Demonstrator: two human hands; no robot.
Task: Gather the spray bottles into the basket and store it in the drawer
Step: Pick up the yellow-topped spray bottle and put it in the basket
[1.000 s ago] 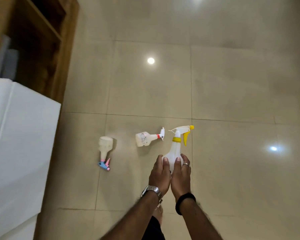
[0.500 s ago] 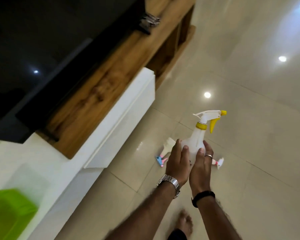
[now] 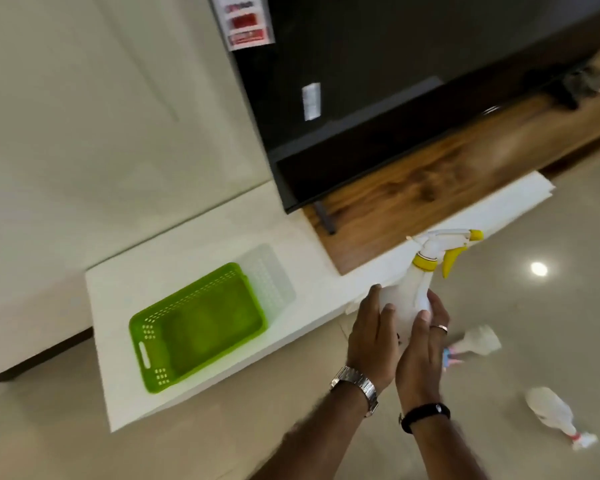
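Holding the yellow-trigger bottle [image 3: 417, 299] upright between both palms, I keep my left hand [image 3: 371, 341] on one side of its body and my right hand [image 3: 421, 344] on the other, fingers pressed flat against the plastic, so the grip of each hand is clamped on the same bottle. I judge that two hands make sense because the body is wide and smooth and one palm might let it slide. Its nozzle points up and away from me, which keeps the trigger clear of my fingers so nothing sprays by accident. The green basket [image 3: 146, 344] sits empty on the white tabletop [image 3: 118, 292] to my left, well apart from the bottle, open side up, with its handle slot toward me. That placement gives me a plain target: I expect to carry the bottle across and lower it in, probably laying it down if it stands too tall for the drawer. Two more bottles lie on their sides on the floor [image 3: 499, 462] to my right, one with a pink and blue head [image 3: 480, 342] partly hidden behind my right hand, one with a red collar [image 3: 551, 415] farther out. Both wait to be gathered. No open drawer shows, so storing comes last, and I cannot tell which front it is.
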